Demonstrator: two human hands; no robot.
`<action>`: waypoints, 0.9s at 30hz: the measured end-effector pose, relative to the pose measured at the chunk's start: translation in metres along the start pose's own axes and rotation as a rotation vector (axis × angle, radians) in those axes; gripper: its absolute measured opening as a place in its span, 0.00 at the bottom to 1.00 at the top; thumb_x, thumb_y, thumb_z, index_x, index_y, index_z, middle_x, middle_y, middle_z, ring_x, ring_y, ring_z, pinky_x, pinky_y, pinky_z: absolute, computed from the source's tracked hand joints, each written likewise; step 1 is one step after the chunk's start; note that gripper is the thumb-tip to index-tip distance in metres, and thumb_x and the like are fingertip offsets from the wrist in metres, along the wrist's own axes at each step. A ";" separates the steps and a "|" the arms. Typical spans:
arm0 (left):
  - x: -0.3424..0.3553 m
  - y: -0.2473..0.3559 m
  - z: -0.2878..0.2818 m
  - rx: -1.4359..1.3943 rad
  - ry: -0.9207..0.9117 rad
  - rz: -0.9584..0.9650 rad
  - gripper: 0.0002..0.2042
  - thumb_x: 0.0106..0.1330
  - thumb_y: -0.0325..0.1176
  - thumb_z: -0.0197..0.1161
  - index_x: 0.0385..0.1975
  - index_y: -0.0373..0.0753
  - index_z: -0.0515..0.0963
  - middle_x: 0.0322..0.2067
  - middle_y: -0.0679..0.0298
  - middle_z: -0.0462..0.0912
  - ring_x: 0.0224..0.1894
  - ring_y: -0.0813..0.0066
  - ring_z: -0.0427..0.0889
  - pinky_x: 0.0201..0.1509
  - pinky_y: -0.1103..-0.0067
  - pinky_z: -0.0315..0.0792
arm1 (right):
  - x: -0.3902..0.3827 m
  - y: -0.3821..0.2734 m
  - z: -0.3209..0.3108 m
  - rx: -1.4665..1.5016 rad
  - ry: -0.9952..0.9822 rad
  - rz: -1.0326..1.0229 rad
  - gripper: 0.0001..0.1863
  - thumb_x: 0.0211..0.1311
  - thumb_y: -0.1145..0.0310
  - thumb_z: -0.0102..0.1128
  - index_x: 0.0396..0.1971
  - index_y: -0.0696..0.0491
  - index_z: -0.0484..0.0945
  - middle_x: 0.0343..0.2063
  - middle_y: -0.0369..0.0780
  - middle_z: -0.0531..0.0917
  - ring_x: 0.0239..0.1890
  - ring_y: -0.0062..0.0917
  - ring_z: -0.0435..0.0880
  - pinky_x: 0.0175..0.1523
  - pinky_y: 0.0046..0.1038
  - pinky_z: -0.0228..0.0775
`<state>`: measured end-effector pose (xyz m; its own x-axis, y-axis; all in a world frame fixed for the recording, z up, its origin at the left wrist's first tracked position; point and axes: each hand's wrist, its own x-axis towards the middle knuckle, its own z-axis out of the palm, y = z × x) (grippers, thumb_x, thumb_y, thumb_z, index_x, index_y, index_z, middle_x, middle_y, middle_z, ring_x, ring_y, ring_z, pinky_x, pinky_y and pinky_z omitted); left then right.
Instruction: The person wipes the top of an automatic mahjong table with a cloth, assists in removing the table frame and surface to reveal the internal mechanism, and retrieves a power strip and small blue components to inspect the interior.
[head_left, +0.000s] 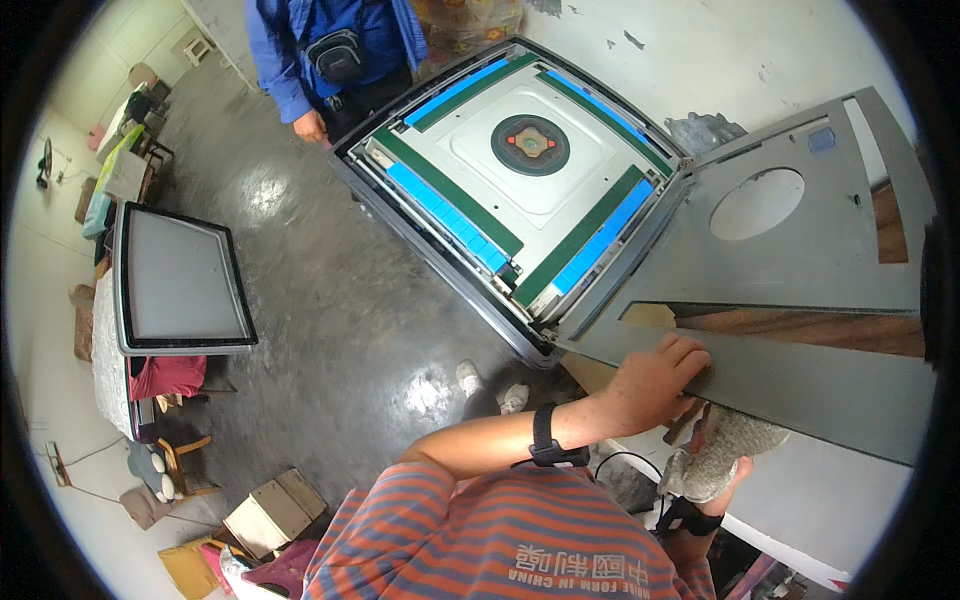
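A grey panel (790, 385) with a round hole and long slots stands raised at the right of an automatic mahjong table (465, 140). My left hand (655, 388) grips the panel's lower edge, fingers curled over it. Below that edge, my right hand (738, 475) holds a fuzzy grey-brown cloth (735, 440) against or near the panel's underside. Part of the right hand is hidden by the cloth. Inside the table, rows of blue-backed tiles (448, 215) lie along green strips, around a dark central disc (530, 145).
A person in blue (340, 50) with a black waist bag stands beyond the table. To the left, a dark-framed tabletop (185, 280) leans beside a covered table. A wooden chair (185, 465) and a pale box (275, 512) sit lower left. A wall borders the far right.
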<state>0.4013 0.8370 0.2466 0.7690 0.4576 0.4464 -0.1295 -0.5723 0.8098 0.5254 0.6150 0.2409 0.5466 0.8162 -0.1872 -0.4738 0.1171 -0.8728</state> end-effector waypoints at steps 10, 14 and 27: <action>-0.016 -0.002 -0.034 -0.079 -0.149 0.056 0.30 0.54 0.29 0.69 0.59 0.41 0.66 0.57 0.56 0.70 0.56 0.55 0.73 0.51 0.67 0.76 | 0.002 0.013 0.042 0.225 0.285 -0.047 0.28 0.61 0.50 0.49 0.49 0.60 0.71 0.36 0.44 0.78 0.32 0.31 0.76 0.36 0.27 0.69; -0.049 -0.035 -0.060 -0.147 -0.221 -0.030 0.28 0.55 0.29 0.67 0.58 0.37 0.68 0.58 0.55 0.70 0.54 0.52 0.76 0.53 0.66 0.76 | -0.001 0.032 0.014 -0.171 0.251 0.093 0.24 0.60 0.63 0.55 0.53 0.62 0.72 0.44 0.45 0.81 0.41 0.32 0.82 0.47 0.28 0.75; -0.272 -0.156 -0.250 0.294 -0.328 -0.584 0.16 0.61 0.34 0.64 0.49 0.38 0.78 0.47 0.53 0.82 0.42 0.57 0.84 0.45 0.67 0.77 | 0.141 0.266 0.124 -0.878 0.036 0.218 0.41 0.56 0.63 0.67 0.68 0.57 0.60 0.61 0.49 0.72 0.60 0.35 0.73 0.62 0.33 0.66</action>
<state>0.0553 0.9722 0.0937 0.8154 0.5427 -0.2013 0.4968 -0.4775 0.7247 0.3909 0.8315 0.0378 0.5343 0.7502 -0.3896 0.1198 -0.5235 -0.8436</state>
